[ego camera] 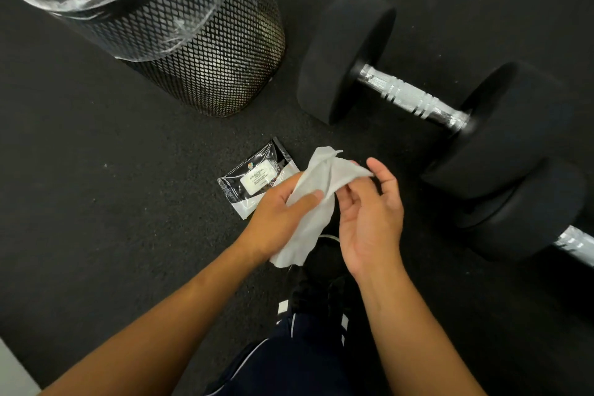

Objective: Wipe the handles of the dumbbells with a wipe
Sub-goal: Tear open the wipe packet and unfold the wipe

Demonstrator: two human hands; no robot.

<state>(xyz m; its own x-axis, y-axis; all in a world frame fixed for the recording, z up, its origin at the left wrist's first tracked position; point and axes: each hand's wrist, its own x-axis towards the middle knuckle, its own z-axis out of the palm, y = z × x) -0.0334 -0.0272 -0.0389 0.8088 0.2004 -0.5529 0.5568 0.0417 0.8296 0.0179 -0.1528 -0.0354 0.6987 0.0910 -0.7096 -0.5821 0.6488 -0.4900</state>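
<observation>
Nearest the camera, a person's left hand grips a white wipe with thumb curled over it, while the right hand pinches the wipe's upper edge, both held above the dark rubber floor. Just beyond, a wipes packet lies flat beside the left hand; farther off, a lined mesh bin stands left, and two dumbbells lie right, their handles untouched.

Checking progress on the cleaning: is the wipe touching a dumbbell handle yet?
No, the wipe is held between the left hand and right hand, apart from the nearest dumbbell handle.
</observation>
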